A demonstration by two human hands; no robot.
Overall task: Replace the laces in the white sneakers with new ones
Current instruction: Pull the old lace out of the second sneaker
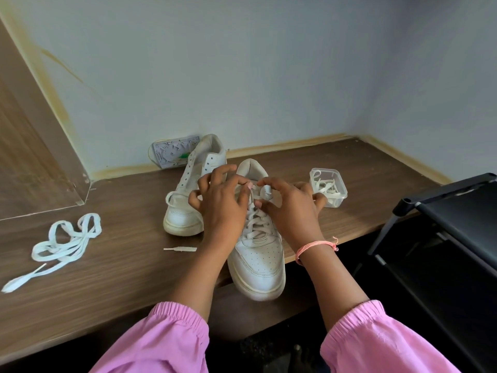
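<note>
**Both hands at the top eyelets of the near sneaker**

The fingers of the left hand point(221, 204) are curled, its thumb and forefinger pinched together at the top of the lacing on the near sneaker point(256, 254); what they pinch appears to be an end of the lace point(257, 219), though the fingertips hide most of it. The right hand point(289, 208) mirrors it, fingers bent, thumb and forefinger closed on a short pale bit of lace just beside the left fingertips. The two hands almost touch above the shoe's tongue. A pink thread bracelet point(317, 247) circles the right wrist, and both forearms come out of pink sleeves point(172, 343).

The near sneaker is laced in crossed rows up its front and stands upright, its toe hanging over the front edge of the wooden tabletop point(107, 278). Just behind and to its left stands the second sneaker point(192, 189), touching or nearly touching the first, its upper eyelets bare.

A loose white lace point(63, 244) lies in loops well to the left on the tabletop. A small white scrap point(180, 249) lies near the left forearm. To the right, a clear plastic box point(328, 188) holds more white laces. A printed packet point(172, 152) leans against the wall behind the shoes. A black rack point(451, 216) stands at the right.
</note>
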